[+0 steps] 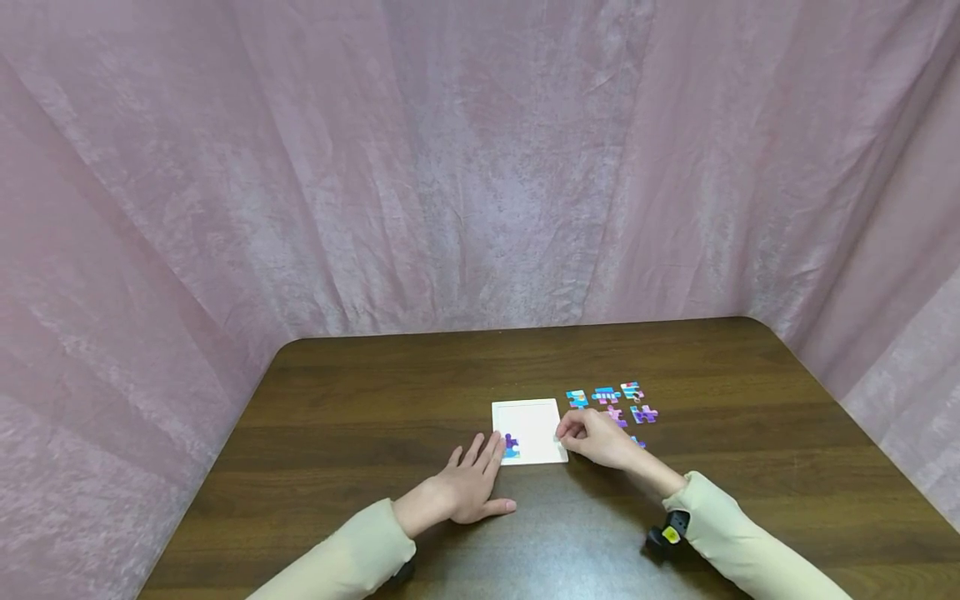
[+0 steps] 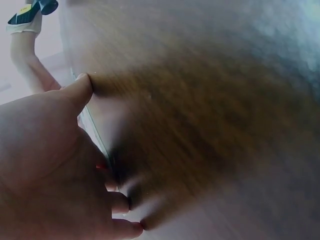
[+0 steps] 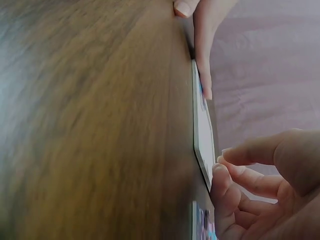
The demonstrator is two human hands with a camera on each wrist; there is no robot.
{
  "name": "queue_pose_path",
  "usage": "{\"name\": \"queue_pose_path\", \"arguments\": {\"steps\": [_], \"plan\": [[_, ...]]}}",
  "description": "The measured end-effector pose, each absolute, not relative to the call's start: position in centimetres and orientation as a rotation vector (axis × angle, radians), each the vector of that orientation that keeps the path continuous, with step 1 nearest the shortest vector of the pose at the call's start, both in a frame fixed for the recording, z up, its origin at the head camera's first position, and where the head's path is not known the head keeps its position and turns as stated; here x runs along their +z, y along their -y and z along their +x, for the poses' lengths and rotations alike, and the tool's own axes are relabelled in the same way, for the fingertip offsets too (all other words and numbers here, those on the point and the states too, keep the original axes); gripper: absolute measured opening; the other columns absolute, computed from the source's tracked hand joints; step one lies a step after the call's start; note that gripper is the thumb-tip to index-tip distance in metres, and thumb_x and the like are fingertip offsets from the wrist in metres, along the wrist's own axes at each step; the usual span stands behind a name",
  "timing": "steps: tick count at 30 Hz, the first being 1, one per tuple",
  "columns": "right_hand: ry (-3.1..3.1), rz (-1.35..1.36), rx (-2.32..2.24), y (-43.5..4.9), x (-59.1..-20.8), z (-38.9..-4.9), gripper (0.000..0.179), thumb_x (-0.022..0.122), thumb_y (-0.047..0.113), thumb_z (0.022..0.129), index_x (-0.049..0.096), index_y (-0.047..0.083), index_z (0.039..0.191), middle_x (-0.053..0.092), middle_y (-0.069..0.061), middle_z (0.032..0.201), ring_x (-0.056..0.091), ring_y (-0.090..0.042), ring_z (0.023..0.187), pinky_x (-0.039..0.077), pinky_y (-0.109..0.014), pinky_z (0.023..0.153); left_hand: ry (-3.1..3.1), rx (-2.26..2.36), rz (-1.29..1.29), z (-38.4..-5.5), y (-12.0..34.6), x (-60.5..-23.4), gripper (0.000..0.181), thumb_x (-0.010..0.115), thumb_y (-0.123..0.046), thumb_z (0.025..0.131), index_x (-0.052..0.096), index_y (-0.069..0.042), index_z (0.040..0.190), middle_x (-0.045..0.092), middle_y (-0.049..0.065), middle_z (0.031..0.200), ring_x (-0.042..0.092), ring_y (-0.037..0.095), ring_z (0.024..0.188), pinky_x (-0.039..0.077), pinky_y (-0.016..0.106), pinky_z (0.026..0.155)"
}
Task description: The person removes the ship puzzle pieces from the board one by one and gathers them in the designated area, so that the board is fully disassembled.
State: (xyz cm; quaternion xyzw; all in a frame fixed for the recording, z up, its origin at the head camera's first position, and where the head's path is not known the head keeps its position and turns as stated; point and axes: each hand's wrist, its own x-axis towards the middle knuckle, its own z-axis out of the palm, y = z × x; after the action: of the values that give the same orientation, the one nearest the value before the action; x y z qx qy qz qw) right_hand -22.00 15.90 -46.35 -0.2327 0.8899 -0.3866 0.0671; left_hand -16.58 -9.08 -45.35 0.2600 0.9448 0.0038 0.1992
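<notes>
A white square puzzle tray point(image 1: 530, 417) lies flat on the table. In its lower left corner sits a purple and blue puzzle piece point(image 1: 512, 451). My left hand point(image 1: 470, 483) rests with straight, spread fingers on the table, its fingertips touching the tray's left edge beside that piece. At the tray's right edge, my right hand point(image 1: 596, 437) has curled fingers, with thumb and fingertips close together. In the right wrist view its fingertips point(image 3: 220, 167) meet the rim of the tray point(image 3: 203, 135); whether something small is between them is hidden.
Several loose puzzle pieces point(image 1: 606, 395) lie to the right of the tray, some partly behind my right hand. The brown wooden table point(image 1: 360, 417) reaches back to a pink curtain point(image 1: 480, 167).
</notes>
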Motion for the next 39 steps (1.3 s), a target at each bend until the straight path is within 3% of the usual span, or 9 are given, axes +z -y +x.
{"name": "queue_pose_path", "arguments": {"steps": [27, 39], "plan": [[-2.617, -0.807, -1.145, -11.9, -47.0, -22.4, 0.018, 0.071, 0.001, 0.079, 0.070, 0.002, 0.097, 0.067, -0.002, 0.080, 0.058, -0.004, 0.070, 0.049, -0.017, 0.064, -2.643, -0.007, 0.725, -16.5, 9.1, -45.3, 0.088, 0.042, -0.061, 0.095, 0.011, -0.004, 0.155, 0.007, 0.011, 0.164, 0.010, 0.031, 0.151, 0.024, 0.053, 0.117], [-2.649, -0.820, -1.093, -10.3, -47.0, -22.5, 0.019, 0.072, 0.003, 0.074, 0.067, 0.001, 0.093, 0.066, -0.004, 0.079, 0.055, -0.002, 0.069, 0.047, -0.017, 0.065, -2.683, -0.034, 0.740, -16.3, 9.1, -45.2, 0.089, 0.042, -0.063, 0.094, 0.014, -0.005, 0.155, 0.010, 0.010, 0.164, 0.013, 0.031, 0.150, 0.026, 0.054, 0.116]]}}
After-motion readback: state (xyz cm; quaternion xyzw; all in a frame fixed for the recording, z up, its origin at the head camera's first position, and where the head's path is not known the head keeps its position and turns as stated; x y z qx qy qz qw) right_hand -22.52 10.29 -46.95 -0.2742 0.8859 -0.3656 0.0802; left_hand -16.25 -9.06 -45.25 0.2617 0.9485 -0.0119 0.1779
